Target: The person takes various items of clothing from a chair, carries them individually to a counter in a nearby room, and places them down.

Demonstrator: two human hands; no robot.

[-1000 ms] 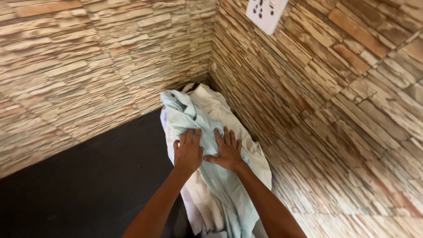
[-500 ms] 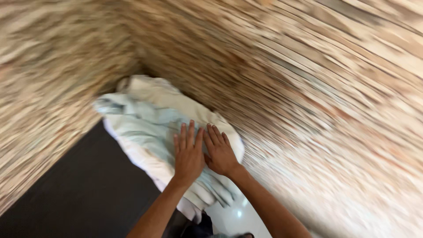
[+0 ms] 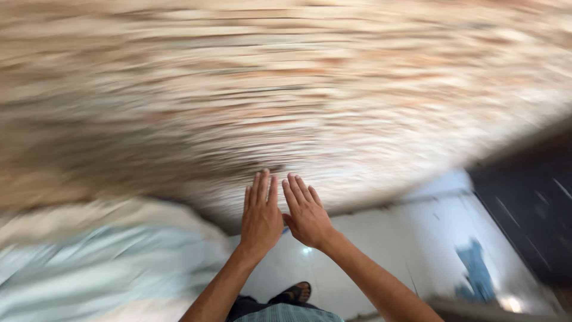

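A person's two bare hands hang flat and side by side in mid-frame, seen from a head-worn camera that is heavily blurred by motion. The left hand (image 3: 261,214) is palm down with its fingers (image 3: 257,189) straight, held close together and gripping nothing. The right hand (image 3: 307,213) lies just beside it, thumb edge touching or nearly touching the left; its fingers (image 3: 301,192) are likewise extended, slightly fanned and empty. Both forearms run down to the lower edge of the frame.

A heap of pale blue-green and cream cloth (image 3: 101,262) fills the lower left corner, smeared by the blur, well to the left of the hands and not touched by either. Whether it rests on a surface cannot be told from this view.

Behind the hands stretches a wall of tan and brown stacked stone (image 3: 286,89), its courses streaked into horizontal bands. Below the hands lies a glossy white tiled floor (image 3: 381,238), showing a small bright reflection. A dark sandalled foot (image 3: 295,293) shows at the bottom centre, above a strip of striped fabric. To the right stands a dark panel (image 3: 530,203), and near it on the floor a small blue shape (image 3: 475,268), too blurred to identify.
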